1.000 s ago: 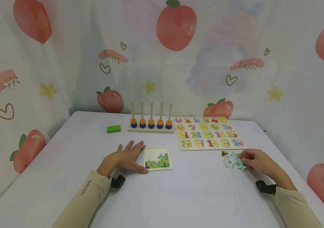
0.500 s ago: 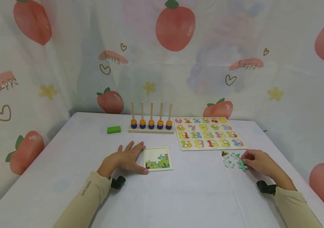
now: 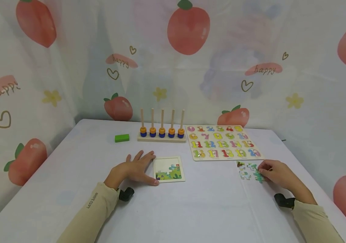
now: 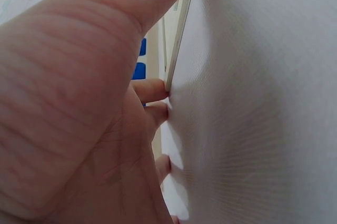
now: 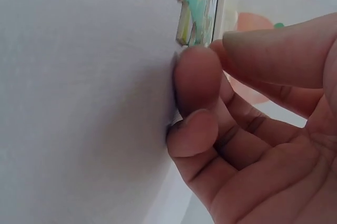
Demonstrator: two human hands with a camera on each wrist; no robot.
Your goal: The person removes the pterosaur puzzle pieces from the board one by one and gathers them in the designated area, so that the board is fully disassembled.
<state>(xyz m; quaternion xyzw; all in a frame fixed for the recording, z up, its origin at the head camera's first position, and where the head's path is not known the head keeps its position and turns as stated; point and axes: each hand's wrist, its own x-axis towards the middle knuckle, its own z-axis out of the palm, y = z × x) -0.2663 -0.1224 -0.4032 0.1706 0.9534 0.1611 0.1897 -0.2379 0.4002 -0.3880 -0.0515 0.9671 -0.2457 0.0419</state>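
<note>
A square jigsaw tray (image 3: 182, 179) lies on the table, its lower part filled with a green picture and its upper part bare. My left hand (image 3: 134, 170) spreads beside it; the thumb and a fingertip touch its left side. At the right, my right hand (image 3: 277, 173) bends its fingers at the edge of several loose jigsaw pieces (image 3: 245, 174). The right wrist view shows its thumb and fingertips close together beside a teal jigsaw piece (image 5: 196, 3). Whether a piece lies between those fingertips is hidden.
A wooden number board (image 3: 189, 148) lies behind the loose pieces. Left of it stands a peg counter (image 3: 161, 138) with blue and orange beads on upright pegs. A green block (image 3: 122, 138) sits farther left. Printed cloth (image 3: 173, 74) hangs around the table.
My right hand has shifted slightly to the right at the edge of the loose jigsaw pieces. The left hand and the tray have stayed in place.
</note>
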